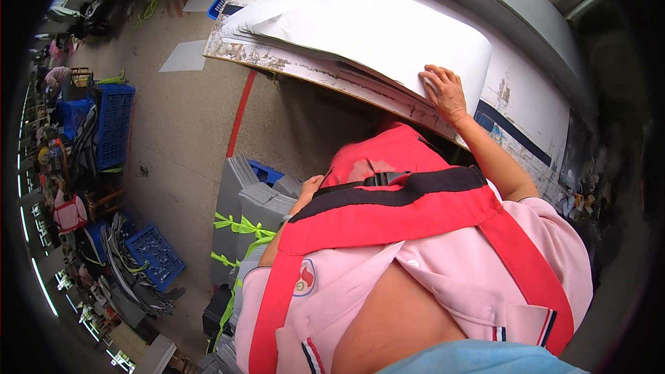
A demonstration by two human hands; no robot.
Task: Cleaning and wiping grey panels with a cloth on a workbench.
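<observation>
A stack of large white sheets point(374, 21) lies on the worn table point(512, 97), its left corners fanned and slightly lifted. My right hand point(445, 91) rests on the sheets near their front edge, fingers bent but apart, fingertips touching the top sheet. My left hand point(309, 190) is down at my side, beside my red apron point(388, 156) and near bundles of grey sheets point(267, 201). Its fingers are mostly hidden behind the apron.
Bright green ties point(242, 225) bind the grey bundles at my left. Blue crates point(114, 125) and strapped grey pieces point(128, 263) stand farther left on the floor. A long grey stack point(506, 21) runs along the table's back. One white sheet point(183, 57) lies on the floor.
</observation>
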